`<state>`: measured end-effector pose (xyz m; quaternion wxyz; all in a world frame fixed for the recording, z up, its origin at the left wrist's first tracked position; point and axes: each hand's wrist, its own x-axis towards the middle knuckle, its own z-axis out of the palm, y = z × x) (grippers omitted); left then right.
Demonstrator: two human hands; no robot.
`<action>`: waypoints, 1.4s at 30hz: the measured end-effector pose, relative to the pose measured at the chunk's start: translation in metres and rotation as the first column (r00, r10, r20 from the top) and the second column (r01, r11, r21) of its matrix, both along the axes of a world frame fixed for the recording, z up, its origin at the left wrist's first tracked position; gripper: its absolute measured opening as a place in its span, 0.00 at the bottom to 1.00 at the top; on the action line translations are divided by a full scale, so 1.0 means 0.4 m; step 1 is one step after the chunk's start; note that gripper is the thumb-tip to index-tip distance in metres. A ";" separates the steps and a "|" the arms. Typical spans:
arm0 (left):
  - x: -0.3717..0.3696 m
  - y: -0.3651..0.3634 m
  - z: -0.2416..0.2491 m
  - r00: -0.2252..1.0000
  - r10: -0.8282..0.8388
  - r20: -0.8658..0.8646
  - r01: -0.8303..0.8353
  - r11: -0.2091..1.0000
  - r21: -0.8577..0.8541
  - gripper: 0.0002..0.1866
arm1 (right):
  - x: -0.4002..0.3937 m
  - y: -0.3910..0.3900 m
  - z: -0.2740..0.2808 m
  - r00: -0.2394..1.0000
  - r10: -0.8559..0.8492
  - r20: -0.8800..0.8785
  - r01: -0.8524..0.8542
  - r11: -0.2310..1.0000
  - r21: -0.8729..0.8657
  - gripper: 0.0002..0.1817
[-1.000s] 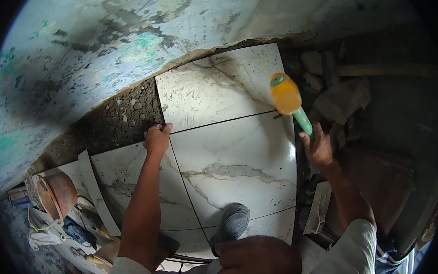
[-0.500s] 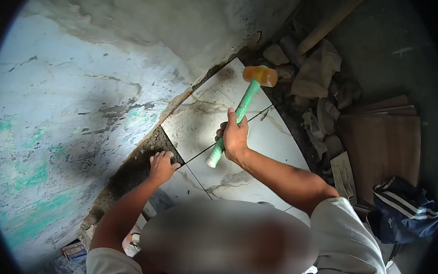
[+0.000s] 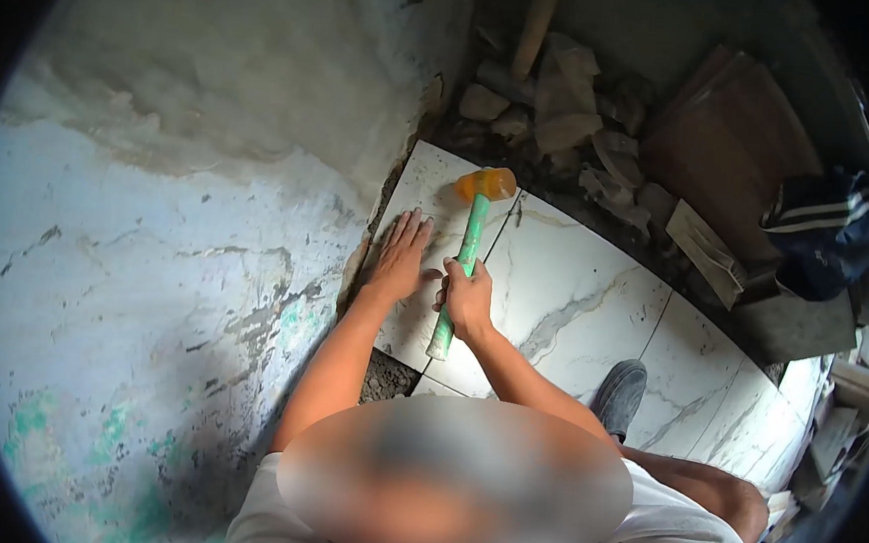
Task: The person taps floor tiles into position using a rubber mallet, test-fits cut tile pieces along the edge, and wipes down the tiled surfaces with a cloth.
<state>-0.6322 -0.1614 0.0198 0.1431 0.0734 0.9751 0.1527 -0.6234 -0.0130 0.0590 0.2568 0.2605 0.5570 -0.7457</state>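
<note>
My right hand (image 3: pixel 467 299) is wrapped round the green handle of a mallet (image 3: pixel 475 234) with an orange-yellow head. The mallet's head lies over the seam side of a white marbled floor tile (image 3: pixel 425 176) in the corner by the wall. Flat on that same tile rests my left hand (image 3: pixel 402 258), fingers stretched toward the far corner and thumb out toward the mallet. A gap of dark, loose mortar (image 3: pixel 388 376) shows at the tile's near edge, below my left forearm.
On the left rises a wall (image 3: pixel 157 255) with peeling blue and green paint. Broken rubble (image 3: pixel 563 120) lies beyond the tiles, beside brown boards (image 3: pixel 737 121) and a dark blue striped bag (image 3: pixel 823 236). A shoe (image 3: pixel 621 395) stands on the marbled tiles to the right.
My left hand has moved from the mortar gap forward onto the corner tile and flattened there. The view has turned, and the mallet's head appears lower, still in my right hand.
</note>
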 end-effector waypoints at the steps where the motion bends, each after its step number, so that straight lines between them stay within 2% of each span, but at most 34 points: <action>1: -0.031 0.004 0.000 0.994 0.066 0.087 -0.071 0.996 0.057 0.52 | 0.005 -0.007 0.022 0.998 -0.056 -0.041 0.057 0.998 0.014 0.10; 2: -0.042 0.001 -0.005 0.995 0.069 0.069 -0.071 0.997 0.037 0.59 | 0.002 -0.017 0.029 0.996 -0.077 -0.038 0.078 0.997 0.029 0.10; 4: -0.043 0.002 -0.015 0.993 0.109 0.037 -0.111 0.993 0.050 0.61 | 0.011 -0.040 0.036 0.926 -0.290 -0.242 0.306 0.952 0.031 0.09; 6: -0.049 -0.007 -0.020 0.993 0.109 0.037 -0.110 0.994 0.027 0.57 | -0.002 -0.079 0.023 0.900 -0.357 -0.250 0.375 0.927 0.025 0.09; 8: -0.039 -0.018 -0.075 0.993 0.106 -0.049 -0.106 0.994 -0.004 0.50 | -0.002 -0.109 -0.085 0.970 -0.128 -0.207 0.175 0.958 0.226 0.09; 9: -0.036 -0.025 -0.085 0.995 0.091 -0.043 -0.091 0.996 -0.001 0.50 | -0.024 -0.114 -0.094 0.965 0.017 -0.261 0.044 0.973 0.228 0.09; 10: -0.037 -0.038 -0.095 0.995 0.089 -0.036 -0.090 0.996 -0.007 0.47 | -0.028 -0.119 -0.099 0.966 0.005 -0.258 0.057 0.971 0.231 0.09; 12: -0.038 -0.055 -0.125 0.994 0.096 -0.060 -0.095 0.995 0.023 0.43 | -0.026 -0.135 -0.076 0.968 0.064 -0.242 -0.029 0.989 0.143 0.09; 13: -0.038 -0.054 -0.126 0.994 0.093 -0.054 -0.092 0.995 0.025 0.42 | -0.017 -0.145 -0.063 0.941 0.003 -0.338 0.062 0.982 0.181 0.09; 14: -0.040 -0.057 -0.125 0.995 0.089 -0.050 -0.088 0.996 0.024 0.41 | -0.009 -0.149 -0.051 0.942 -0.001 -0.336 0.066 0.981 0.183 0.09; 16: -0.045 -0.042 -0.087 0.995 0.102 -0.018 -0.102 0.995 0.016 0.40 | 0.005 -0.159 -0.021 0.892 -0.309 -0.331 0.338 0.941 0.033 0.09; 18: -0.041 -0.046 -0.094 0.993 0.115 0.012 -0.115 0.993 0.009 0.39 | 0.005 -0.162 -0.069 0.873 -0.362 -0.327 0.389 0.921 0.019 0.09; 20: -0.035 -0.065 -0.154 0.987 0.000 -0.163 -0.021 0.991 -0.129 0.42 | -0.012 -0.134 -0.103 0.991 -0.016 -0.134 0.024 0.998 0.058 0.10; 21: -0.038 -0.052 -0.141 0.987 0.077 -0.142 -0.083 0.996 -0.037 0.45 | -0.015 -0.130 -0.100 0.963 0.110 -0.245 -0.041 0.962 0.270 0.11; 23: -0.034 -0.038 -0.115 0.989 0.093 -0.117 -0.095 0.995 -0.011 0.48 | 0.000 -0.107 -0.095 0.953 0.116 -0.278 -0.029 0.953 0.300 0.11; 25: -0.039 -0.020 -0.061 0.988 0.139 -0.067 -0.136 0.989 0.053 0.54 | -0.008 -0.053 -0.031 0.926 0.110 -0.361 0.011 0.948 0.317 0.12; 26: -0.046 -0.001 -0.005 0.987 0.152 -0.054 -0.149 0.987 0.053 0.54 | -0.025 -0.009 0.026 0.943 0.123 -0.310 -0.008 0.938 0.348 0.11; 27: -0.070 0.022 0.063 0.986 0.146 0.076 -0.143 0.989 -0.045 0.54 | -0.039 0.036 0.050 0.964 0.095 -0.248 0.000 0.933 0.360 0.12; 28: -0.092 0.038 0.094 0.966 0.149 0.210 -0.122 0.983 -0.139 0.55 | -0.053 0.090 0.039 0.940 0.154 -0.304 -0.012 0.906 0.424 0.12; 30: -0.167 0.052 0.072 0.940 0.166 0.297 -0.133 0.983 -0.130 0.57 | -0.070 0.172 0.079 0.950 0.192 -0.246 -0.044 0.864 0.502 0.12; 31: -0.199 0.052 0.056 0.937 0.170 0.304 -0.138 0.982 -0.126 0.57 | -0.067 0.205 0.077 0.950 0.195 -0.243 -0.037 0.846 0.532 0.13; 32: -0.231 0.050 0.039 0.991 -0.006 0.134 0.022 0.993 -0.116 0.59 | -0.059 0.231 0.083 0.951 0.211 -0.228 -0.043 0.816 0.576 0.13; 33: -0.255 0.052 0.029 0.981 -0.191 -0.043 0.184 0.974 -0.134 0.61 | -0.043 0.247 0.088 0.959 0.195 -0.208 -0.047 0.826 0.562 0.13; 34: -0.277 0.053 0.025 0.980 -0.194 -0.050 0.186 0.974 -0.130 0.61 | -0.031 0.259 0.091 0.965 0.178 -0.194 -0.044 0.836 0.547 0.13; 36: -0.302 0.053 0.020 0.987 -0.127 0.102 0.142 0.978 -0.154 0.64 | 0.004 0.267 0.087 0.973 0.182 -0.144 -0.069 0.818 0.572 0.12; 37: -0.302 0.055 0.018 0.989 -0.120 0.088 0.133 0.978 -0.162 0.65 | 0.012 0.264 0.097 0.971 0.216 -0.100 -0.119 0.806 0.580 0.12; 38: -0.306 0.054 0.017 0.988 -0.129 0.091 0.142 0.976 -0.164 0.65 | 0.026 0.275 0.052 0.945 0.302 -0.126 -0.146 0.734 0.663 0.14; 40: -0.311 0.051 0.028 0.986 -0.111 0.126 0.133 0.973 -0.188 0.66 | 0.018 0.239 0.078 0.935 0.345 -0.087 -0.202 0.715 0.669 0.16; 41: -0.315 0.050 0.026 0.990 -0.116 0.086 0.131 0.971 -0.200 0.66 | 0.014 0.223 0.071 0.925 0.371 -0.087 -0.219 0.706 0.674 0.18; 42: -0.323 0.048 0.023 0.988 -0.126 0.090 0.142 0.969 -0.200 0.66 | 0.008 0.197 0.088 0.923 0.368 -0.115 -0.196 0.705 0.682 0.18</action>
